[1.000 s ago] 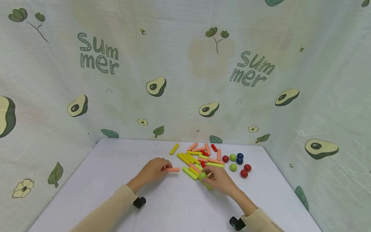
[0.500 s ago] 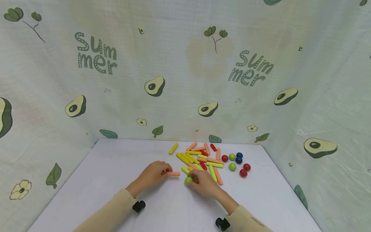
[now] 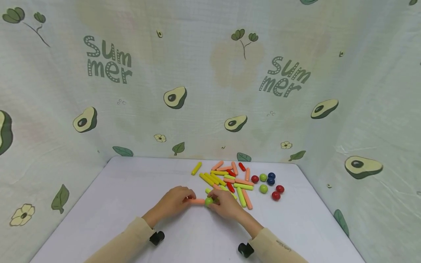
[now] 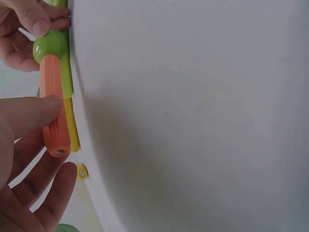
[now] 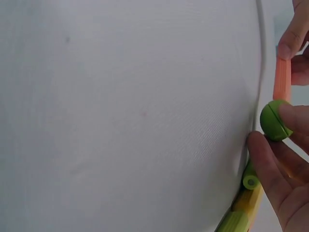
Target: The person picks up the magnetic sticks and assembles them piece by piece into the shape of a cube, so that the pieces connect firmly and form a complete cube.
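Note:
My left hand (image 3: 175, 201) pinches an orange ribbed stick (image 4: 52, 77) between thumb and fingers. A small hole shows in the stick's near end in the left wrist view. Thumb and fingers of my right hand (image 3: 227, 204) pinch a green ball (image 5: 274, 121), which has a thin seam line around it. Ball and stick meet end-on between the two hands, the ball right at the stick's far tip. Both are held over the white table, in front of the loose sticks.
Behind the hands lie several yellow sticks (image 3: 206, 179), light green sticks (image 3: 241, 197), orange sticks (image 3: 247, 199) and short red sticks (image 3: 230, 187). To the right are red balls (image 3: 276, 195), green balls (image 3: 263, 189) and dark blue balls (image 3: 271, 181). A printed cloth (image 3: 204, 73) walls the white table (image 3: 138, 179).
My right hand has moved left with the green ball, away from the loose sticks, up to the orange stick's end. My left hand has come slightly nearer, still holding the stick.

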The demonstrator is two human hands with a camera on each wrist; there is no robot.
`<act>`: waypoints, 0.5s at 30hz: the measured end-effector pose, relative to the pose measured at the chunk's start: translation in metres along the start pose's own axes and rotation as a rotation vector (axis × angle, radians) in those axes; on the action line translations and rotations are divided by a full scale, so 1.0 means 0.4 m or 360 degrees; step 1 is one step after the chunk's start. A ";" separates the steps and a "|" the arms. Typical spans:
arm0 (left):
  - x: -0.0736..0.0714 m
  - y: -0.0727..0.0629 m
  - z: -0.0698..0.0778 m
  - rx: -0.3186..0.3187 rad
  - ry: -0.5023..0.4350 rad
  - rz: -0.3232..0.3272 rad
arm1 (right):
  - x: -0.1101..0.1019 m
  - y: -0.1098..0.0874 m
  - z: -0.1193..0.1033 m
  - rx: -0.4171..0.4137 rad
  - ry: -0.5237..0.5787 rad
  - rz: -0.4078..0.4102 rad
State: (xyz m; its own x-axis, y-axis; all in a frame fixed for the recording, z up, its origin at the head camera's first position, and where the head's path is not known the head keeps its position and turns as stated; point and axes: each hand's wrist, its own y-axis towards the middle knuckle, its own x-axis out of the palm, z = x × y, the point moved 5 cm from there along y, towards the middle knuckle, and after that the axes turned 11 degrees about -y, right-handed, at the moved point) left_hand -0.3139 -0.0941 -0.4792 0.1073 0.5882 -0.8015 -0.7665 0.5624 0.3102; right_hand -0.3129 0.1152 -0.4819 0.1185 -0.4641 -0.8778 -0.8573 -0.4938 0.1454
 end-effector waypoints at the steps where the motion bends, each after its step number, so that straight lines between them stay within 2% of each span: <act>1: 0.001 -0.001 0.002 0.0005 -0.0013 -0.0001 | 0.001 0.000 0.000 -0.0001 -0.0004 0.0001; 9: 0.005 -0.017 0.012 -0.0054 -0.0104 -0.0056 | 0.003 0.006 -0.008 -0.0025 -0.0051 0.0007; 15: 0.011 -0.032 0.017 -0.0146 -0.0187 -0.0130 | 0.009 0.014 -0.004 0.0076 -0.0045 0.0011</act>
State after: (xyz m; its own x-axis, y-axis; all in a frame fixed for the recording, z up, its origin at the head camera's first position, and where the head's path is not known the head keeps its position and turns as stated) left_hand -0.2995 -0.0947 -0.4832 0.2409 0.6097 -0.7551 -0.8062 0.5589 0.1941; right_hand -0.3164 0.1095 -0.4835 0.0988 -0.4461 -0.8895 -0.8810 -0.4549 0.1302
